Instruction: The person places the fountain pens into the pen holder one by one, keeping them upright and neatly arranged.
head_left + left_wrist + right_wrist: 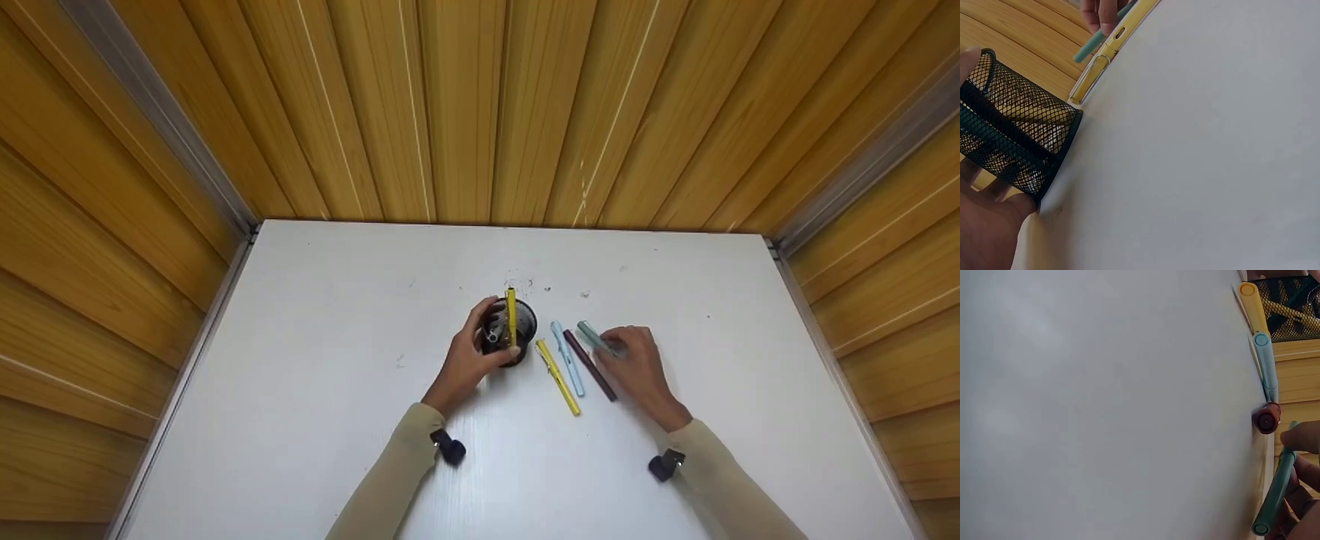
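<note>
My left hand point(466, 369) grips a black mesh pen holder point(1022, 121) around its side, thumb and fingers on opposite sides. A yellow pen point(511, 315) stands in the holder and pokes above its rim, beside darker items inside. In my right hand point(636, 369), a green pen point(1276, 495) is pinched between thumb and fingers. Left of that hand lie a dark maroon pen point(590, 365), a light blue pen point(567, 358) and another yellow pen point(558, 377), side by side on the white table point(315, 360).
Wood-patterned panels point(465, 112) rise behind the table and along both sides, with metal strips point(180, 112) at the corners. Small dark marks point(529, 283) dot the tabletop behind the pen holder. A small black camera is strapped to each wrist.
</note>
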Motion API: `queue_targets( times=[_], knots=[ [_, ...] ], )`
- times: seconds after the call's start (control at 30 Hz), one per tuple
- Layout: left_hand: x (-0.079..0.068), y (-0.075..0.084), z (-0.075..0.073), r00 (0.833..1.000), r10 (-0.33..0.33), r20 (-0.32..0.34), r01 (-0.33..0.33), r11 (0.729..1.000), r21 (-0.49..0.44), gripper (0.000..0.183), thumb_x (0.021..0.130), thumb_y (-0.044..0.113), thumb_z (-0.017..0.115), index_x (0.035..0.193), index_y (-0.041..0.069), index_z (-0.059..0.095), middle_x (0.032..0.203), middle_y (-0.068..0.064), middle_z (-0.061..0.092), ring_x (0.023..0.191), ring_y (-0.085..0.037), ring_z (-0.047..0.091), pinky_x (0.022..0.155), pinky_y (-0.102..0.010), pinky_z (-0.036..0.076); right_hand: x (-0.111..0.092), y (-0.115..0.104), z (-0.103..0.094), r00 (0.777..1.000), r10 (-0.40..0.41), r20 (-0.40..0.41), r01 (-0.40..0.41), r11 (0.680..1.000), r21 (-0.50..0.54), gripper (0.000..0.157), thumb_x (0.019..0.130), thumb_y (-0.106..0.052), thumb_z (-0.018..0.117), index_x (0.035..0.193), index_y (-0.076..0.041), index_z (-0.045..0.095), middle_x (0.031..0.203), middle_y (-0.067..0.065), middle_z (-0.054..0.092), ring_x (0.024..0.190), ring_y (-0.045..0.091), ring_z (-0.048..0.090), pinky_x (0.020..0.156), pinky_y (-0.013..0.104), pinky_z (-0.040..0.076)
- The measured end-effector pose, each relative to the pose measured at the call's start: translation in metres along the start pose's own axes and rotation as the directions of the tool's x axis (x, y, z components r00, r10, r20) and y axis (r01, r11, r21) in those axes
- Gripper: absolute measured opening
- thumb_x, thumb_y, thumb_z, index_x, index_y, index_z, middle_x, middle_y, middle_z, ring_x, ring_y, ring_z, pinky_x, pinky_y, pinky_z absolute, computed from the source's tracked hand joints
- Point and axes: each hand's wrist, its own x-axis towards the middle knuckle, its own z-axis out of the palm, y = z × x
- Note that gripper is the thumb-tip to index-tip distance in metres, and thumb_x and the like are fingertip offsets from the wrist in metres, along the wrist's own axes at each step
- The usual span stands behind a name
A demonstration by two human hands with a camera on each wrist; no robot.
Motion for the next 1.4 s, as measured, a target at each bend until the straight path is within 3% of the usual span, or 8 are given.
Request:
queue_targets(
  times=[0.2,0.33,0.57,0.87,1.17,1.4],
  knots=[
    [0.002,0.001,0.0,1.0,0.009,0.005,-0.009,1.0,-0.004,0.098,0.093,0.028,0.091,0.173,0.025,0.035,0.168,0.003,0.048,0.157,-0.024,0.044,0.129,-0.047,0.036,0.006,-0.01,-0.009,1.0,-0.004,-0.023,0.005,0.999,0.035,0.019,0.097,-0.004,0.081,0.116,-0.003,0.077,0.104,0.012,0.071,0.111,0.028,0.056,0.094,0.041,0.042],
    [0.002,0.001,0.0,1.0,0.008,0.002,-0.008,1.0,0.014,0.097,0.093,0.03,0.091,0.172,0.029,0.036,0.168,0.004,0.048,0.158,-0.023,0.043,0.13,-0.049,0.034,0.009,-0.016,-0.013,1.0,-0.001,-0.031,0.002,0.999,0.049,0.018,0.098,-0.004,0.081,0.115,-0.003,0.078,0.104,0.012,0.073,0.112,0.028,0.055,0.099,0.043,0.042],
    [0.001,-0.001,-0.001,1.0,0.007,0.0,-0.007,1.0,0.004,0.098,0.093,0.028,0.091,0.173,0.025,0.035,0.169,0.001,0.048,0.159,-0.027,0.043,0.13,-0.052,0.033,0.011,-0.026,-0.017,0.999,-0.025,-0.04,0.028,0.996,0.08,0.017,0.098,-0.004,0.082,0.114,-0.003,0.078,0.107,0.012,0.073,0.116,0.028,0.056,0.106,0.047,0.042],
    [0.001,-0.002,-0.003,1.0,-0.017,0.0,0.017,1.0,-0.019,0.096,0.092,0.028,0.092,0.17,0.035,0.038,0.167,0.002,0.05,0.156,-0.025,0.046,0.128,-0.05,0.036,0.015,-0.038,-0.022,0.989,-0.113,-0.092,0.122,0.987,0.1,0.019,0.094,0.001,0.084,0.112,-0.002,0.079,0.105,0.012,0.074,0.113,0.028,0.057,0.101,0.045,0.042],
    [0.001,-0.004,-0.006,1.0,-0.002,0.0,0.002,1.0,-0.025,0.097,0.092,0.026,0.092,0.172,0.028,0.037,0.168,-0.002,0.049,0.158,-0.027,0.043,0.131,-0.052,0.031,0.021,-0.044,-0.024,0.986,-0.128,-0.104,0.14,0.983,0.122,0.019,0.094,0.002,0.084,0.112,-0.002,0.079,0.105,0.012,0.075,0.112,0.026,0.056,0.102,0.051,0.042],
    [0.0,-0.005,-0.008,1.0,0.011,0.003,-0.011,0.999,-0.035,0.098,0.092,0.025,0.092,0.172,0.027,0.036,0.171,-0.006,0.046,0.159,-0.027,0.041,0.131,-0.051,0.031,0.021,-0.05,-0.026,0.984,-0.134,-0.116,0.149,0.98,0.131,0.019,0.095,0.0,0.084,0.113,-0.002,0.078,0.107,0.012,0.075,0.112,0.021,0.055,0.103,0.046,0.042]
  ],
)
